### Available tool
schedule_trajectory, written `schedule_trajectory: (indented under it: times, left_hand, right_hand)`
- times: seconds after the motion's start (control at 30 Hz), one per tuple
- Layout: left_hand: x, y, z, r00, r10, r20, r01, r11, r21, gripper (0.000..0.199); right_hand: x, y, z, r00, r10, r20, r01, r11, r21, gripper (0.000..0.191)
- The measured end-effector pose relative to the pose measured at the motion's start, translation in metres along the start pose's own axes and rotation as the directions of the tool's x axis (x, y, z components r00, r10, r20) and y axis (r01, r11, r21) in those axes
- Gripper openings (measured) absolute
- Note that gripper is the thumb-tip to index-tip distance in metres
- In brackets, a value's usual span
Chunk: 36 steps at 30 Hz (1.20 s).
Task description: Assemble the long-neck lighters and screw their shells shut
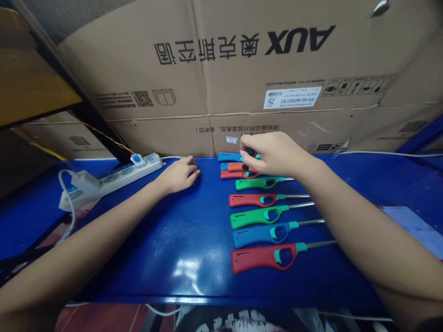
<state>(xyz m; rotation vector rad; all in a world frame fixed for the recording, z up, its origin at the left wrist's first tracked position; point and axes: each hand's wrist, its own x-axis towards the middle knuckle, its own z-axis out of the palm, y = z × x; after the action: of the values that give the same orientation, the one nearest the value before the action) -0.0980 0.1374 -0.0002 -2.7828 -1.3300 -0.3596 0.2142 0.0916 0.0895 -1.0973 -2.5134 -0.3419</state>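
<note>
My right hand is closed around a small screwdriver with a dark handle. Its thin shaft points down at the left end of a green gas lighter; whether the tip touches it I cannot tell. Nearer me lie a red lighter, another green lighter, a blue lighter and a larger-looking red lighter, in a row with metal tubes to the right. Beyond, partly under my hand, are an orange lighter and several others. My left hand rests on the table, fingers loosely bent, holding nothing.
The blue table backs onto a large cardboard box. A white power strip with plugs and cables stands at the left. A phone-like screen lies right of my right forearm. A small numbered sticker is on the box.
</note>
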Motion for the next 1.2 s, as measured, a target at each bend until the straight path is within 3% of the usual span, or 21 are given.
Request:
schedule_trajectory:
  times: [0.13, 0.23, 0.4, 0.73, 1.2]
  left_hand:
    - [0.003, 0.034, -0.001, 0.996, 0.033, -0.079, -0.042, 0.992, -0.116, 0.028]
    - [0.008, 0.064, 0.006, 0.989, 0.126, -0.072, -0.140, 0.956, -0.259, 0.020]
    - [0.023, 0.096, 0.026, 0.983, 0.155, -0.101, -0.184, 0.872, -0.453, 0.032]
    - [0.034, 0.100, 0.049, 0.994, 0.022, -0.104, -0.087, 0.725, -0.684, 0.037]
    - [0.021, 0.101, 0.057, 0.991, 0.003, -0.134, -0.104, 0.649, -0.754, 0.036]
  right_hand:
    - [0.000, 0.001, 0.000, 1.000, -0.010, -0.004, 0.010, 1.000, -0.022, 0.017]
    - [0.000, 0.002, 0.000, 1.000, -0.007, -0.004, 0.007, 0.999, -0.031, 0.018]
    - [0.000, 0.002, 0.002, 1.000, -0.020, 0.002, 0.020, 1.000, -0.002, 0.017]
    - [-0.001, -0.002, 0.001, 0.999, -0.038, 0.013, 0.038, 0.999, 0.020, 0.019]
    - [-0.002, -0.014, -0.003, 0.996, -0.089, 0.016, 0.088, 0.994, 0.061, 0.019]
